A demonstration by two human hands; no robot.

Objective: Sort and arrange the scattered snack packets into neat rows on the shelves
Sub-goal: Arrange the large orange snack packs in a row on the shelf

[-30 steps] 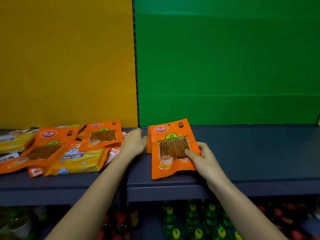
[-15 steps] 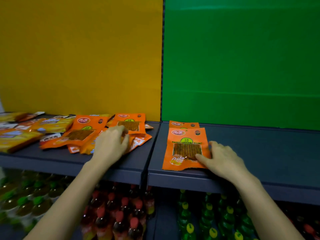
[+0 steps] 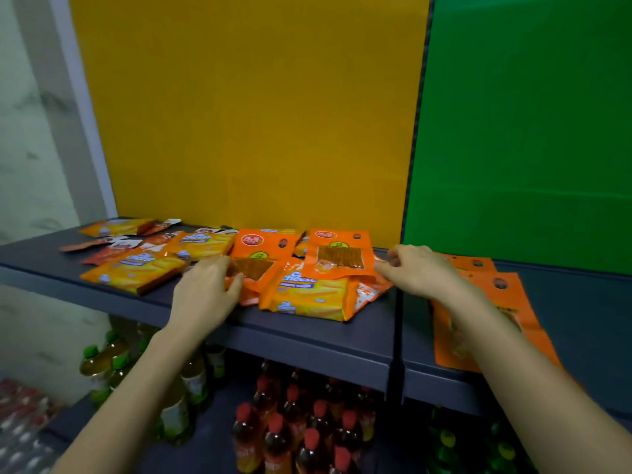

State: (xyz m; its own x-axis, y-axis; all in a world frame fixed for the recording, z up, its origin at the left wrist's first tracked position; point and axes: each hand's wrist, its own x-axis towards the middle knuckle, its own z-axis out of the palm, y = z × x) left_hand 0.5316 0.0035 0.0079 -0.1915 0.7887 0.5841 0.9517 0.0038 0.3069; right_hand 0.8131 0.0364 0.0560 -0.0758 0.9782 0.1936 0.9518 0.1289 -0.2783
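Heap of snack packets [image 3: 307,297] lies between both hands on the left shelf [image 3: 301,331]; left hand [image 3: 205,295] pinches the left orange packet [image 3: 254,265]; right hand [image 3: 415,271] curls beside the right orange packet [image 3: 338,258], hold unclear.

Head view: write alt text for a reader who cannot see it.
Two bare hands work a jumble of snack packets on a dark shelf: the left hand grips one orange strip-snack packet, the right hand reaches toward a second orange packet. Yellow cheese wafer packets lie among them; drink bottles stand below.
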